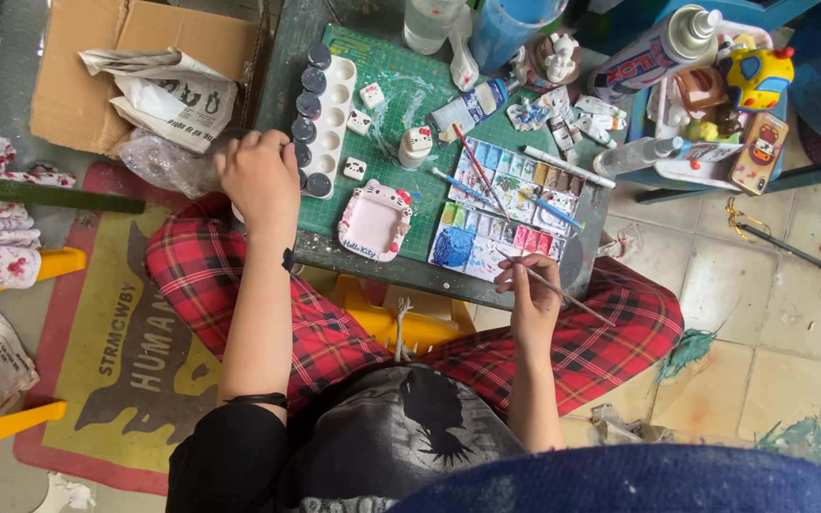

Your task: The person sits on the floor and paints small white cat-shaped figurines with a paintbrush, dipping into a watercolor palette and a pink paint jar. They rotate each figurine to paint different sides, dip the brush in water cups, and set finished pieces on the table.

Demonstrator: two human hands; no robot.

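Paintbrush [563, 293] first: I see it in the right hand [532, 302], thin and long, held near the front edge of the desk [372, 268]. The fingers [515, 277] are curled shut around the brush, pinching it like a pencil. The brush lies slanted, with one end sticking out to the right over a knee in red checked trousers [610, 342]. The hand hangs just below the paint box [505, 214], which is full of little coloured squares and has a big blue smear at one corner. I cannot tell if the brush tip touches anything.

I see the left hand [260, 179] up at the left side of the desk. Its fingers are bent and close together, resting on the edge of the long white tray [333, 114] with round cups. A row of small dark paint pots [310, 104] sits along that tray, and the fingertips are touching or just beside the lower pots. I cannot tell if the hand grips one.

Between the two hands lies a pink cat-shaped frame [374, 220] on the green mat [401, 95]. A few more brushes [479, 176] lie across the paint box. A small white cat figure [416, 145] stands on the mat near the tray.
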